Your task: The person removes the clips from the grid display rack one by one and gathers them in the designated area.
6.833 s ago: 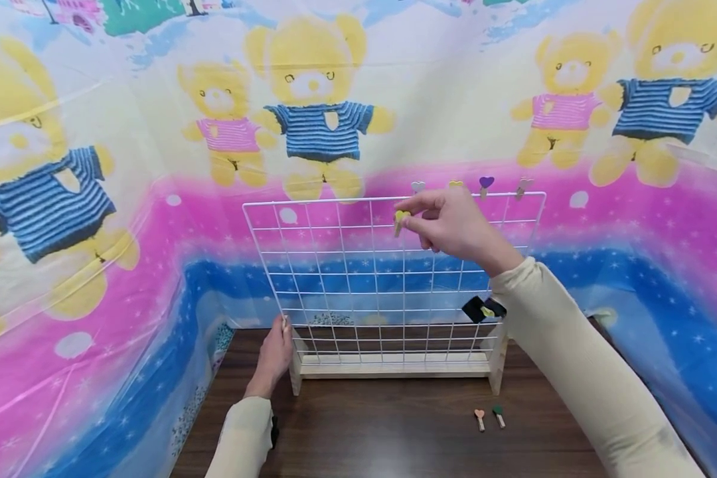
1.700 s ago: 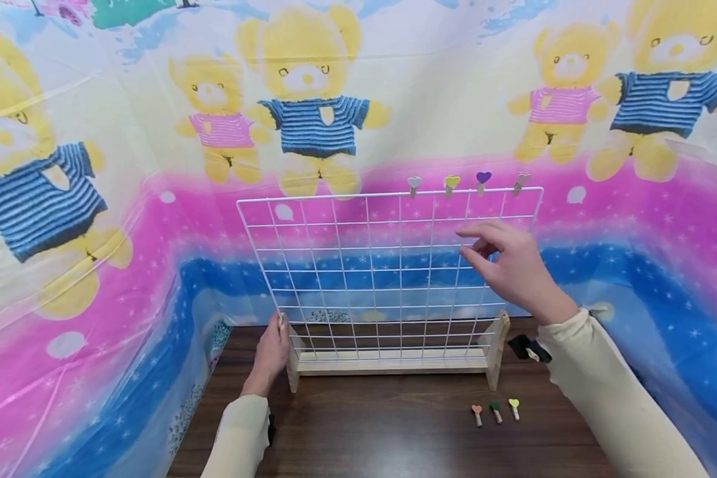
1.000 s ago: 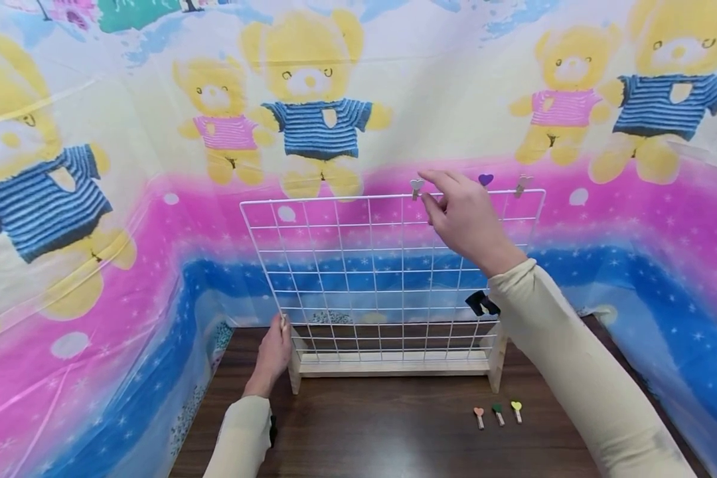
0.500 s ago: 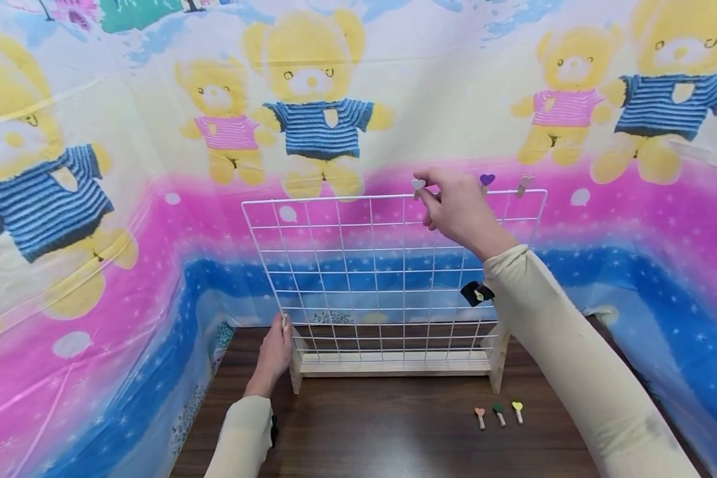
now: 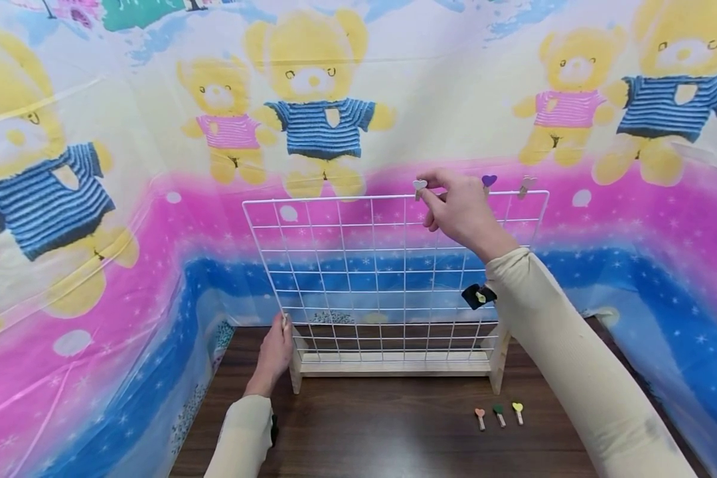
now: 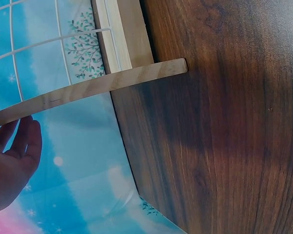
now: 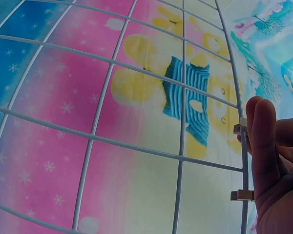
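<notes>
My right hand (image 5: pixel 463 209) pinches a clothespin with a white heart (image 5: pixel 419 184) between thumb and index finger, at the top wire of the white wire grid (image 5: pixel 334 198). Along that wire to the right sit clothespins with a purple heart (image 5: pixel 488 180) and a pale pinkish heart (image 5: pixel 527 182). In the right wrist view my fingers are at one wooden clothespin (image 7: pixel 237 129), and another clothespin (image 7: pixel 240 195) clips the wire lower in that view. My left hand (image 5: pixel 275 348) holds the left wooden upright (image 6: pixel 88 90) of the grid's stand, fingertips against its edge.
On the dark wood table (image 5: pixel 382 425) lie three clothespins with an orange heart (image 5: pixel 480 415), a green heart (image 5: pixel 498 411) and a yellow heart (image 5: pixel 518 409). The stand's wooden base bar (image 5: pixel 394 368) spans the bottom. A bear-printed cloth (image 5: pixel 442 99) hangs behind.
A yellow-heart clothespin, earlier in my right hand, now lies beside the other two on the table. My right hand has since risen to pinch the white-heart clothespin; my left hand stays put.
</notes>
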The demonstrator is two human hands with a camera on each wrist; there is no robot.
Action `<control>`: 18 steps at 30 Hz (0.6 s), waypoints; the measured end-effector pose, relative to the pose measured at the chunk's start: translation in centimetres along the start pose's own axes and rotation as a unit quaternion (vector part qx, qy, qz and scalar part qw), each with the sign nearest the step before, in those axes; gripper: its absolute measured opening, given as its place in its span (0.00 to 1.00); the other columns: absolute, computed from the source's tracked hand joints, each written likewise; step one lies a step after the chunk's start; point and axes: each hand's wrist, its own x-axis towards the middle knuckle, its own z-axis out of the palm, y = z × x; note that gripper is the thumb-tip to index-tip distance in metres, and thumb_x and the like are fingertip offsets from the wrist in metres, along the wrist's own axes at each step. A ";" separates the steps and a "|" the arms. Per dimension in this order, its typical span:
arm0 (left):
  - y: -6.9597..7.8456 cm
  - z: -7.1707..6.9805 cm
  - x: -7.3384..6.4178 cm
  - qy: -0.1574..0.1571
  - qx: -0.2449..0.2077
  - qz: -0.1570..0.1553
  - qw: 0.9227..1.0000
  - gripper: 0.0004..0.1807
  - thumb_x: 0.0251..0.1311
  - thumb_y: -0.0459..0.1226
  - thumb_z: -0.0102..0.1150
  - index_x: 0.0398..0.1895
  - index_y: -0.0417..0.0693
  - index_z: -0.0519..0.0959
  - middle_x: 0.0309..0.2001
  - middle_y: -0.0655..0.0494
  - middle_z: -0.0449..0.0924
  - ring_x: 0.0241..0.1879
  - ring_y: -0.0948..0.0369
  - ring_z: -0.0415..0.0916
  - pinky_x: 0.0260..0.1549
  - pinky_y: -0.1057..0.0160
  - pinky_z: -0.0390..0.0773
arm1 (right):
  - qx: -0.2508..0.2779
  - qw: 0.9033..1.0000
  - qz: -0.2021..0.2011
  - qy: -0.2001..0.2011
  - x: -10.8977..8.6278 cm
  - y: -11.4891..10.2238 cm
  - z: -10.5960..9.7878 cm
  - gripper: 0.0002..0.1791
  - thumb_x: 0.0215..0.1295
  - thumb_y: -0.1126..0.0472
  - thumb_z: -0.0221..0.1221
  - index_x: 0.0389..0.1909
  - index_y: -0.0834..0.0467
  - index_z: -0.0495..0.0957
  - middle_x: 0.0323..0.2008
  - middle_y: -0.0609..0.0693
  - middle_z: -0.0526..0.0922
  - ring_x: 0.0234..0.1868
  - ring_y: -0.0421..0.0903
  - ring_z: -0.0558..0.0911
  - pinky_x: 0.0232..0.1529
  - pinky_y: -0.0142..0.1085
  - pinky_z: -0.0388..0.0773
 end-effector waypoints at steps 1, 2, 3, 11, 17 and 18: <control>0.0 0.0 0.0 -0.002 -0.001 -0.001 1.000 0.19 0.75 0.41 0.35 0.64 0.43 0.59 0.46 0.37 0.74 0.42 0.44 0.74 0.40 0.44 0.71 | 0.003 1.000 0.000 0.000 0.0 0.0 0.0 0.16 0.69 0.60 0.55 0.56 0.57 0.75 0.45 0.53 0.81 0.19 0.42 0.81 0.21 0.35 0.77; 0.0 0.0 0.0 -0.003 -0.001 -0.002 1.000 0.20 0.75 0.41 0.35 0.64 0.42 0.58 0.46 0.37 0.74 0.43 0.44 0.74 0.40 0.44 0.71 | 0.005 1.000 -0.001 -0.001 0.0 0.0 0.0 0.16 0.69 0.60 0.55 0.55 0.57 0.75 0.45 0.53 0.81 0.19 0.42 0.81 0.20 0.35 0.76; 0.0 0.0 -0.1 -0.003 -0.002 -0.003 1.000 0.20 0.75 0.41 0.35 0.64 0.42 0.58 0.46 0.36 0.74 0.43 0.44 0.74 0.39 0.44 0.71 | 0.006 1.000 -0.002 0.000 0.0 0.1 0.0 0.15 0.69 0.60 0.55 0.54 0.58 0.76 0.44 0.53 0.82 0.19 0.42 0.81 0.19 0.35 0.76; -0.1 0.0 -0.1 -0.009 -0.003 -0.008 1.000 0.22 0.75 0.42 0.34 0.66 0.41 0.58 0.45 0.38 0.74 0.41 0.45 0.74 0.38 0.45 0.71 | -0.005 1.000 -0.018 0.021 0.2 0.0 0.1 0.13 0.69 0.58 0.55 0.49 0.59 0.79 0.39 0.53 0.83 0.18 0.43 0.80 0.17 0.32 0.72; 0.0 0.0 -0.1 -0.010 -0.005 -0.009 1.000 0.21 0.75 0.42 0.33 0.65 0.43 0.58 0.45 0.38 0.74 0.41 0.45 0.73 0.38 0.46 0.71 | 0.026 0.998 -0.025 0.052 0.2 -0.2 -0.1 0.13 0.68 0.57 0.57 0.48 0.59 0.80 0.35 0.52 0.84 0.17 0.43 0.79 0.21 0.32 0.75; 0.0 -0.1 -0.1 -0.010 -0.006 -0.011 1.000 0.20 0.75 0.42 0.33 0.65 0.43 0.58 0.44 0.39 0.74 0.40 0.46 0.73 0.38 0.46 0.71 | 0.036 0.998 -0.025 0.054 0.2 -0.3 -0.1 0.13 0.67 0.56 0.57 0.47 0.59 0.80 0.35 0.52 0.84 0.17 0.44 0.79 0.22 0.32 0.76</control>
